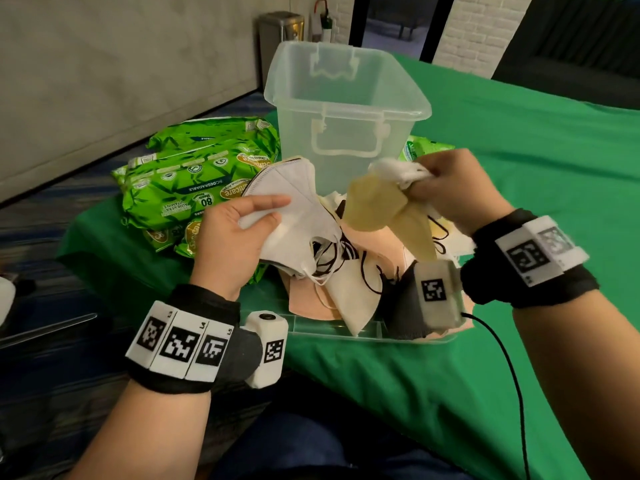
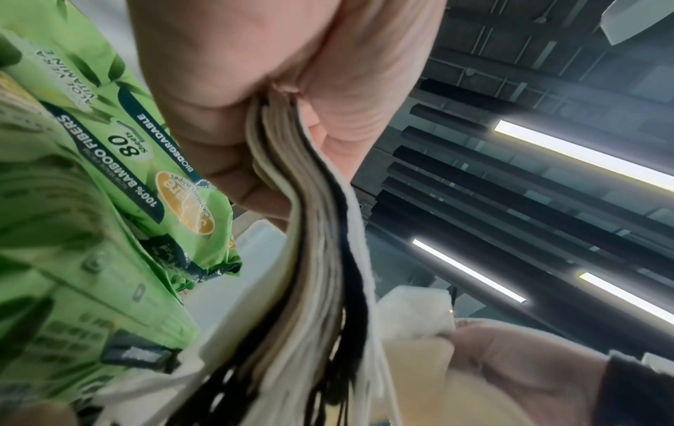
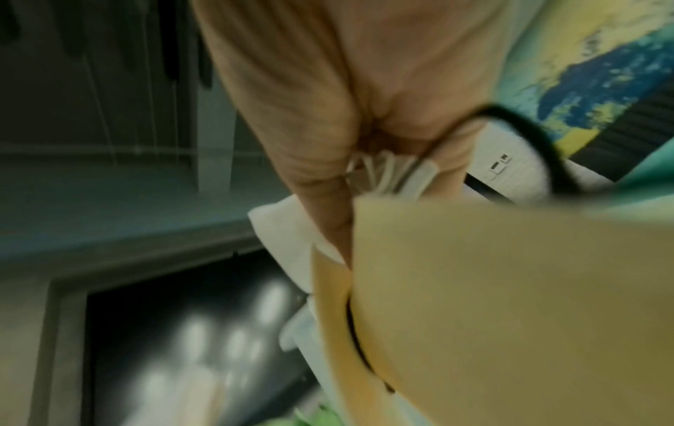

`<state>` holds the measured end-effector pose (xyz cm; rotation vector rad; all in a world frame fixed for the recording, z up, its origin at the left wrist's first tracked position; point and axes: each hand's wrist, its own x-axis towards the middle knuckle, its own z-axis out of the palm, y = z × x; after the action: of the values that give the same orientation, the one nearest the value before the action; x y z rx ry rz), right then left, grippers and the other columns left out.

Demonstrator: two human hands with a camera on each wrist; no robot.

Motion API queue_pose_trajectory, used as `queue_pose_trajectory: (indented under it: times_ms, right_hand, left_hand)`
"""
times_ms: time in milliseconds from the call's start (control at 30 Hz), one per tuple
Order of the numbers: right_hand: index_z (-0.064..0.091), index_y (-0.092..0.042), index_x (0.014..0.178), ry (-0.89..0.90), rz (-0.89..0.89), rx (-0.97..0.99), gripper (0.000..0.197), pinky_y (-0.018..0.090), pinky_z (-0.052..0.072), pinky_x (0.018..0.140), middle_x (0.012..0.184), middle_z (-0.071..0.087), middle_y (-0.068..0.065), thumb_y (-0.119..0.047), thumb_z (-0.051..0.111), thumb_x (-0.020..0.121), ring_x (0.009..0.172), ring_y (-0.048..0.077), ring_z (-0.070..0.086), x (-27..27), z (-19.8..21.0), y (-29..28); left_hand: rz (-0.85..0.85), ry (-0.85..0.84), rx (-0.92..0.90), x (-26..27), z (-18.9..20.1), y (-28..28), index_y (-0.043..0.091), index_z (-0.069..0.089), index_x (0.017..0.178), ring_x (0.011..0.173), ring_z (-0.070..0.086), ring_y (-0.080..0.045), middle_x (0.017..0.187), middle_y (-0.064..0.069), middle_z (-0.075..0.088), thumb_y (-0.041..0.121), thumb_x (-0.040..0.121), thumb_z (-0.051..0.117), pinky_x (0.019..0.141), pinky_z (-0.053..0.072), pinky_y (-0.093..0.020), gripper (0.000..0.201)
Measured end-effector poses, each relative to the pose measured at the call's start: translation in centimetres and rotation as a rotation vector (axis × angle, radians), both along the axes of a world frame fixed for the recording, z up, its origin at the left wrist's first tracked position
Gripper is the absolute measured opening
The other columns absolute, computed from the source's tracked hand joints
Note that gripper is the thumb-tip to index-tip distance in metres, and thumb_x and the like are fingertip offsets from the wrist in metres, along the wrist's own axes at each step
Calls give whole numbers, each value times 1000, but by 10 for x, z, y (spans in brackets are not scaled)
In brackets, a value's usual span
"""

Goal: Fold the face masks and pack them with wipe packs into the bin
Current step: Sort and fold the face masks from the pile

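My left hand (image 1: 242,223) grips a stack of folded face masks (image 1: 294,195), a white one on top, with ear loops dangling. The left wrist view shows the stack's edge (image 2: 310,230) pinched between thumb and fingers. My right hand (image 1: 446,192) grips a yellow mask (image 1: 377,202) together with a white one (image 1: 398,169), held in front of the clear plastic bin (image 1: 346,109). The yellow mask (image 3: 510,288) fills the right wrist view. Loose masks (image 1: 346,292) in beige, peach and dark grey lie heaped below my hands. Green wipe packs (image 1: 194,181) lie left of the bin.
The loose masks rest on a clear lid (image 1: 329,330) on the green tablecloth (image 1: 519,168). Another wipe pack (image 1: 426,147) peeks out right of the bin. A black cable (image 1: 509,368) runs from my right wrist. The table's left edge drops to carpet.
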<state>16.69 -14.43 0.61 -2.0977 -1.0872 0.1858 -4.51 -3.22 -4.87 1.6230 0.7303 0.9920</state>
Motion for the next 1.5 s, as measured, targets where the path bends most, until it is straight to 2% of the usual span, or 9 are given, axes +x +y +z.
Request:
queue_pose_trajectory:
  times_ms: [267,400,467,600,867,1033,1133,1367,1500]
  right_hand:
    - [64,3,94,659,180,412,16,31,56,75,87,70,10,7,61,78,74,19,65,-14,19,-6]
    - [63,-2,89,751,270,477,16,28,55,71,79,69,5,10,57,79,70,15,64,-27,23,-2]
    - [64,-3,85,686,206,467,16,36,52,77,81,66,10,10,58,79,73,22,60,-29,21,3]
    - [62,-4,88,662,55,466,16,52,45,84,92,61,17,9,58,80,82,29,55,-25,9,11]
    - [56,-1,109,928,322,603,35,33,54,77,99,67,12,14,56,77,88,22,66,-32,1,17]
    - [57,-1,110,868,272,509,40,35,54,80,101,66,14,5,62,71,91,23,65,-43,-11,24]
    - [57,-1,110,848,230,513,30,32,54,77,97,67,11,8,58,81,85,20,66,-44,-12,25]
    - [59,-14,88,739,69,543,13,29,50,68,84,61,0,-3,54,87,75,12,59,-35,5,16]
    - [61,-12,86,689,163,479,19,28,50,69,81,63,1,-3,59,69,70,12,60,-35,9,13]
  left_hand:
    - [-15,-23,-143,14,5,-7,19,68,99,93,57,12,100,13,66,13,90,58,86,42,-6,15]
    - [-53,-61,-285,20,10,-11,20,70,98,109,61,-12,106,4,70,63,69,55,103,41,-37,54]
    - [-118,-89,-309,25,14,-16,20,71,96,111,61,-18,110,-2,70,69,59,53,106,39,-46,64]
    - [-199,-85,-252,33,18,-23,24,72,91,110,61,-16,106,2,71,60,69,57,106,39,-45,45]
    - [-232,-206,-293,37,19,-27,19,71,93,109,63,-16,106,-2,71,47,77,58,104,42,-41,35]
    - [-223,-242,-285,39,16,-26,17,68,88,77,68,-7,78,6,73,18,76,73,71,54,-22,13]
    - [-127,-240,-254,38,12,-22,14,67,88,72,68,-7,74,9,72,0,79,67,66,55,-22,16]
    - [-43,-250,-208,36,7,-13,22,57,91,90,63,-15,97,0,65,1,78,69,85,53,-40,28]
    - [22,-283,-109,32,4,-9,42,48,105,108,58,-19,121,-1,55,11,69,77,90,50,-44,55]
